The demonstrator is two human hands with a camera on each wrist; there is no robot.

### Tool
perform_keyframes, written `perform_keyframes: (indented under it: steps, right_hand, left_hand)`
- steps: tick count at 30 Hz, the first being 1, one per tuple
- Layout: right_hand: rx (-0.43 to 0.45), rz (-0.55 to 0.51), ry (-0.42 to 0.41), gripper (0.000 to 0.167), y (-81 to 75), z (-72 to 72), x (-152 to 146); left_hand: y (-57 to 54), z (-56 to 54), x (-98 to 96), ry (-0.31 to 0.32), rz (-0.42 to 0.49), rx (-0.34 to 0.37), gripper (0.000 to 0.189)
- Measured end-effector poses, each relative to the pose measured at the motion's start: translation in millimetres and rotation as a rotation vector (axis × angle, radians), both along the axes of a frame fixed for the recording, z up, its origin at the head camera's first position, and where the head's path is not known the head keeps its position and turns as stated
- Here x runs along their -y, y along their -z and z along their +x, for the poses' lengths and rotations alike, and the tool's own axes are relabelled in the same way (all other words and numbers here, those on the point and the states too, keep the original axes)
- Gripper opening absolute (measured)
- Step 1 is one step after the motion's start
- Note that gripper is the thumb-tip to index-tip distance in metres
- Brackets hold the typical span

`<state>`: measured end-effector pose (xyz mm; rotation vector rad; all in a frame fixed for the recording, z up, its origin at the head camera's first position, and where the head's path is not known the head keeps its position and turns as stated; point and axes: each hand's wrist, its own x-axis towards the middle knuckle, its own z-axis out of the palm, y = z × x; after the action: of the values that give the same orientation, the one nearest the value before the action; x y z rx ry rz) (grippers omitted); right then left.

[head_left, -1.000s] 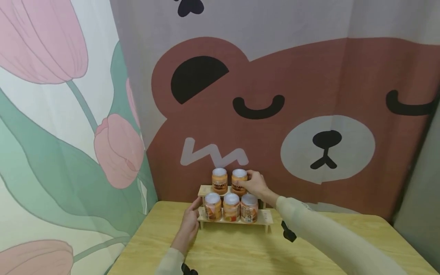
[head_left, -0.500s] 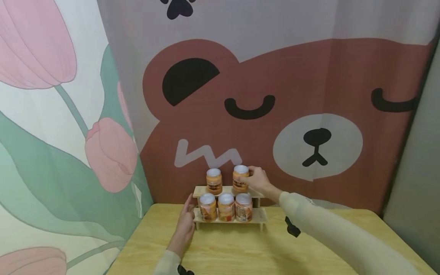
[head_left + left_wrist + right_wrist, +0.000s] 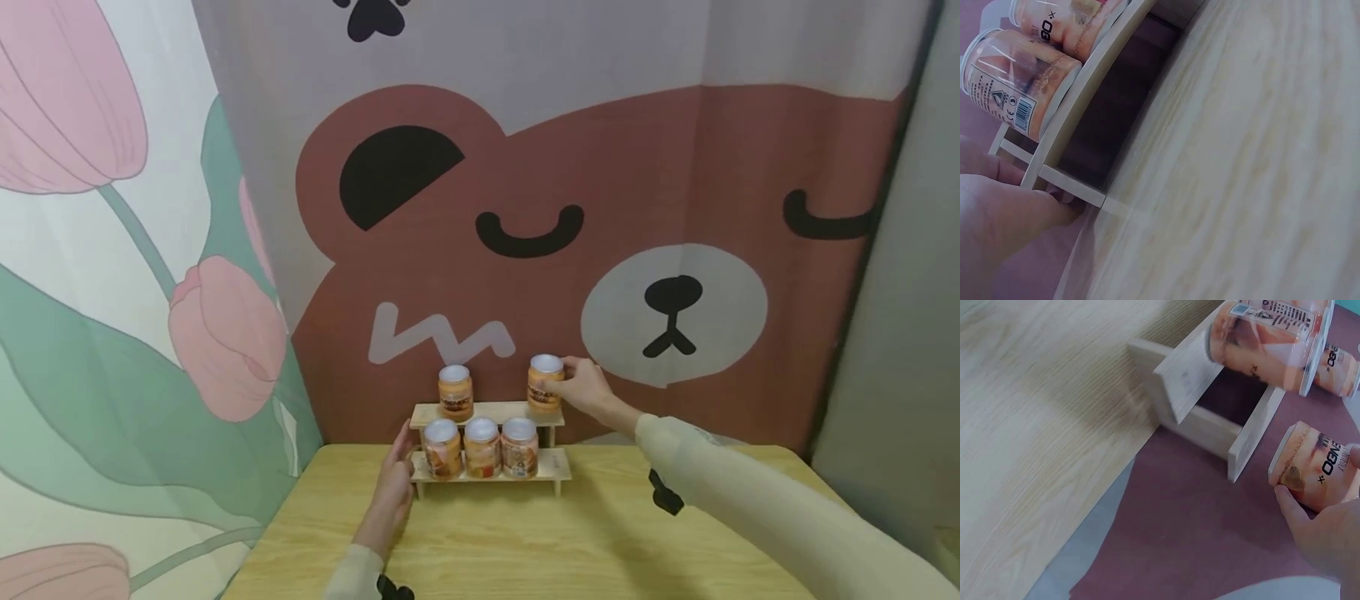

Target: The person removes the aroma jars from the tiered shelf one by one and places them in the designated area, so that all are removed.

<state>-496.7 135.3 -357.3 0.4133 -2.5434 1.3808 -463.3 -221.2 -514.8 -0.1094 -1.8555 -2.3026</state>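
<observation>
My right hand [image 3: 592, 390] grips an orange can [image 3: 544, 390] with a pale lid, upright at the right end of the upper tier. In the right wrist view a gap shows between that can [image 3: 1316, 465] and the shelf edge. A two-tier wooden rack [image 3: 555, 465] stands on the table, and my left hand [image 3: 395, 483] holds its left end. The left wrist view has the thumb and fingers of this hand [image 3: 1010, 219] around the shelf's end. One matching can [image 3: 456, 396] sits at the upper tier's left. Three cans [image 3: 482, 450] stand side by side on the lower tier.
The rack is near the back edge of a light wooden table [image 3: 495, 542]. Right behind it hangs a curtain [image 3: 420, 392] with a bear print. A tulip-print curtain [image 3: 150, 358] hangs at the left.
My right hand has lifted its can and carried it rightward, widening the space to the other upper can. The left hand stays at the rack. The head view has shifted slightly.
</observation>
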Motion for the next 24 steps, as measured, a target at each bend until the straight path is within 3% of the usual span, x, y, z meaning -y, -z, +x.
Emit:
perform_keyframes:
  steps: [7, 14, 24]
  right_hand:
    - [-0.021, 0.008, 0.028, 0.051, 2.1, 8.0, -23.9]
    - [-0.026, -0.007, 0.014, 0.050, 8.8, 16.3, -47.7]
    - [-0.026, -0.040, 0.008, 0.051, 27.4, 31.1, -89.4]
  left_hand:
    - [-1.6, 0.1, 1.5, -0.003, -0.059, 0.004, 0.089]
    - [0.1, 0.1, 0.7, 0.057, 0.049, -0.005, 0.089]
    - [0.8, 0.2, 2.1, 0.073, 0.047, -0.001, 0.092]
